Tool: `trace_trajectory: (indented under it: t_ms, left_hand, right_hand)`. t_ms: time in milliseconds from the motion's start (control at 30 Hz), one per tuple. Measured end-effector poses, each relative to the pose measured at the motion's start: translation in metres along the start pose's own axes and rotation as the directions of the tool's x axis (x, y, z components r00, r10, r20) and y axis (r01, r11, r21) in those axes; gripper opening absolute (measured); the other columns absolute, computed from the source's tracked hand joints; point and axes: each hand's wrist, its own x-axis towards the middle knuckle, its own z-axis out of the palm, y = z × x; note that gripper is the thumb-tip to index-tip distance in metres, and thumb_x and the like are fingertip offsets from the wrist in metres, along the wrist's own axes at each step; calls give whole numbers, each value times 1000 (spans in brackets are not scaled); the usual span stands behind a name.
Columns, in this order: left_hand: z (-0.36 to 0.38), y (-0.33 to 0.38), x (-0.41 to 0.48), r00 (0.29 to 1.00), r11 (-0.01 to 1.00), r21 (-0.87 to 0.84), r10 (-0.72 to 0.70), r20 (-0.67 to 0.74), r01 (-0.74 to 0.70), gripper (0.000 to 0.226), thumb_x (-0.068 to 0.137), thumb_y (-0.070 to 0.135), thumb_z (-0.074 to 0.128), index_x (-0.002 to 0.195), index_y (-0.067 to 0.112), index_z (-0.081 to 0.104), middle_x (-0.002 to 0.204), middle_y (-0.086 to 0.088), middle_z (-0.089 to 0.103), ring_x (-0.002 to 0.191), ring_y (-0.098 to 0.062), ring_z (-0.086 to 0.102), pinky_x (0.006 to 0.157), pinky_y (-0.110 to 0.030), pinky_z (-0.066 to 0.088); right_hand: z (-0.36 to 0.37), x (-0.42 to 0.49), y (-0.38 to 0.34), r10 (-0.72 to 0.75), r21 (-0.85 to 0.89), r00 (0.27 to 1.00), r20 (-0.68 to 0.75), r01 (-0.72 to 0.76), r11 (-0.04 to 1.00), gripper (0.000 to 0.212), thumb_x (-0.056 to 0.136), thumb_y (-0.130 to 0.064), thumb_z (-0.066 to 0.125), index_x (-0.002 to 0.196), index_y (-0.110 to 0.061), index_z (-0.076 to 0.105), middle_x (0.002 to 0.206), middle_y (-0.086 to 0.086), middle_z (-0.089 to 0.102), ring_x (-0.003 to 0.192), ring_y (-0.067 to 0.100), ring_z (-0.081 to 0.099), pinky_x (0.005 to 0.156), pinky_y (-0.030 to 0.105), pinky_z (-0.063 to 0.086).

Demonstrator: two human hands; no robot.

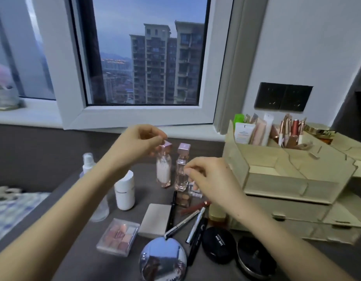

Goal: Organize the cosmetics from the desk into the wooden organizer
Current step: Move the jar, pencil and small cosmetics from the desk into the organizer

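Two tall bottles with pink square caps stand mid-desk: a milky white one (163, 173) and a clear one (181, 175). My left hand (139, 144) pinches the cap of the milky bottle from above. My right hand (212, 179) has its fingertips curled on the side of the clear bottle. The wooden organizer (293, 179) stands at the right, its back compartments holding tubes (249, 128) and lipsticks (289, 131); its front tray shows bare wood.
Around my hands lie a white pump bottle (124, 192), a spray bottle (88, 162), an eyeshadow palette (117, 237), a grey compact (155, 220), pencils (183, 223), a round mirror (163, 259) and two black compacts (218, 244). Behind the desk is the window sill.
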Motion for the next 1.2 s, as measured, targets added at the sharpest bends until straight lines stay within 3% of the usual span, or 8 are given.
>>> trace_trajectory:
  t_ms: [133,300,500,600,733,867,1033,1200]
  left_hand:
    - [-34,-9,-27,996,990,140,37,-87,-24,15,88,9,55,84,13,69,77,-3,69,69,-10,59,58,-12,47]
    - [-44,-39,-54,984,915,402,29,-178,46,15,86,12,55,84,18,68,79,8,70,70,-7,63,67,-21,49]
    - [-18,-95,-67,973,776,605,-50,-224,179,23,88,18,52,109,12,59,95,-6,68,88,-22,64,70,-29,43]
    - [-4,-110,-62,959,724,649,-63,-276,234,36,90,20,48,123,6,44,94,-14,66,88,-33,62,65,-35,42]
    - [9,-122,-49,919,761,544,-173,-355,353,51,88,15,49,134,3,28,106,-21,63,91,-39,61,68,-37,44]
    - [11,-129,-42,896,804,449,-222,-384,391,58,82,5,52,134,4,27,112,-21,62,96,-39,61,68,-34,43]
    - [12,-123,-36,920,839,424,-202,-337,340,62,77,-4,54,135,7,36,120,-19,62,107,-36,58,75,-33,41]
    - [18,-88,-27,958,936,338,4,-288,98,46,71,-9,49,108,15,61,105,-3,70,98,-21,64,78,-28,48]
  right_hand:
    - [50,-2,6,85,-34,978,190,-80,996,13,87,-22,62,90,-14,72,75,-1,68,77,16,65,75,29,52]
    - [90,-8,18,130,-174,936,327,-76,982,29,87,-29,63,112,-15,65,105,-1,65,100,17,58,87,30,47]
    - [118,-8,21,166,-282,937,306,-77,956,56,82,-42,64,131,-17,51,129,4,54,124,26,44,98,34,36]
    - [129,6,15,138,-93,949,283,-116,989,68,81,-40,68,139,-18,41,141,2,47,131,23,40,104,34,34]
    - [156,36,9,149,251,927,344,-243,937,74,80,-18,70,143,-18,31,146,4,41,132,21,42,107,38,38]
    - [182,51,1,156,392,911,383,-313,865,59,79,-10,64,133,-17,41,133,6,54,118,25,54,96,43,48]
    - [182,50,6,244,389,936,253,-329,860,48,75,-20,72,114,-14,45,119,8,61,107,26,59,87,41,51]
    - [136,43,8,222,376,973,-63,-183,908,63,70,-34,75,122,-29,40,118,-1,61,105,21,59,86,40,51]
